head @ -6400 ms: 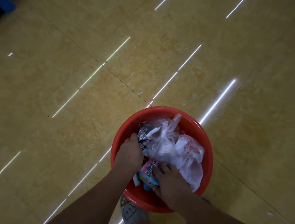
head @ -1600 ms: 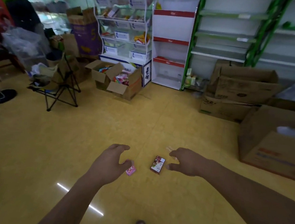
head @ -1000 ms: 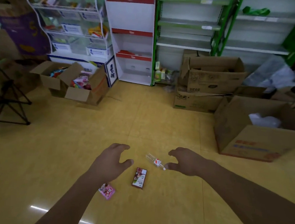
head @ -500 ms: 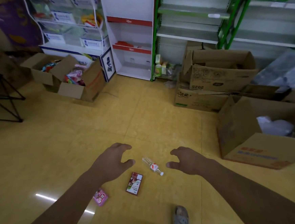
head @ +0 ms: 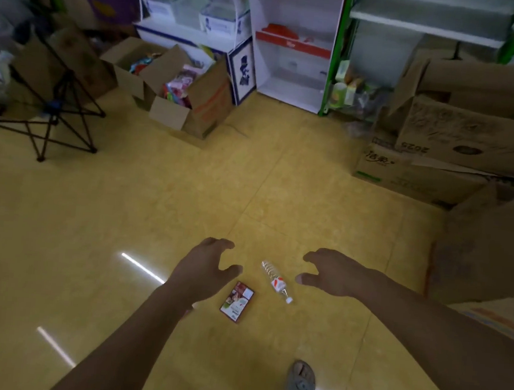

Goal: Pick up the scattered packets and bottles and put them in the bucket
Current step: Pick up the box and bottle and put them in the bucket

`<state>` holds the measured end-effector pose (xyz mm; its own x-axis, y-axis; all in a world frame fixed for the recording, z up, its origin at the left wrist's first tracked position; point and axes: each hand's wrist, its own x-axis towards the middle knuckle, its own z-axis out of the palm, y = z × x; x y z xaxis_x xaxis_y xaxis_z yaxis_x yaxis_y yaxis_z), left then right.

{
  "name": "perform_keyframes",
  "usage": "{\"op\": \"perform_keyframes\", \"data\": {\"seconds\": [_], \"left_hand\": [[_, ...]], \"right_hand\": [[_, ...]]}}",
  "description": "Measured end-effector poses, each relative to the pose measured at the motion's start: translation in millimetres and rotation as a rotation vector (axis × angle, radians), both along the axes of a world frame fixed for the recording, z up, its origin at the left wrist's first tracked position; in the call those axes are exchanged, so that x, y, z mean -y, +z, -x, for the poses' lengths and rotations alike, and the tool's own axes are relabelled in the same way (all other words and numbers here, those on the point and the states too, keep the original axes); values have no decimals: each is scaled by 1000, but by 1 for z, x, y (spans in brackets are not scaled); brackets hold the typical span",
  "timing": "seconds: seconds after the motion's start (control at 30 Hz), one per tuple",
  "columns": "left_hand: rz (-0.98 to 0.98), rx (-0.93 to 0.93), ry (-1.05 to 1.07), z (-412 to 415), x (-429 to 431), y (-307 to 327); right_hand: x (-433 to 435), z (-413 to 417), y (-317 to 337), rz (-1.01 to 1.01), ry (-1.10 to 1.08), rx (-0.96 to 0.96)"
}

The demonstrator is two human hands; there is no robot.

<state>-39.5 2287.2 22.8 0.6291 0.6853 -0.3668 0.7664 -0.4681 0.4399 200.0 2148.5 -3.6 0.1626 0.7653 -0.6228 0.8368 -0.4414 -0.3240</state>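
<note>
- Step in hand: a reach toward the scattered items; nothing is picked up yet. The bucket is not seen.
- Left hand (head: 204, 267): held over the floor, fingers loosely spread, nothing gripped.
- Right hand (head: 332, 273): likewise empty, fingers half curled.
- Clear plastic bottle (head: 275, 281): laid on its side, seen between the hands.
- Dark red packet (head: 237, 298): laid flat just beside the bottle, nearer and left.
- Next move, as judged: both hands are to be lowered and one item closed upon by each; the bottle may roll.
- Floor (head: 155, 217): glossy yellow tile.
- Room: white display shelf (head: 292, 43) far; open cardboard boxes (head: 180, 96) far left.
</note>
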Motion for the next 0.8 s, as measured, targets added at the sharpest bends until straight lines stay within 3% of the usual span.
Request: {"op": "perform_keyframes", "data": {"seconds": [0.4,0.8], "left_hand": [[89,-125,96,-12,-8,-83],[127,-126,141,-19,-42,-291]], "right_hand": [[-37,-19,-99,123,30,-40],[-65,-2,-308,194,0,-41]]}}
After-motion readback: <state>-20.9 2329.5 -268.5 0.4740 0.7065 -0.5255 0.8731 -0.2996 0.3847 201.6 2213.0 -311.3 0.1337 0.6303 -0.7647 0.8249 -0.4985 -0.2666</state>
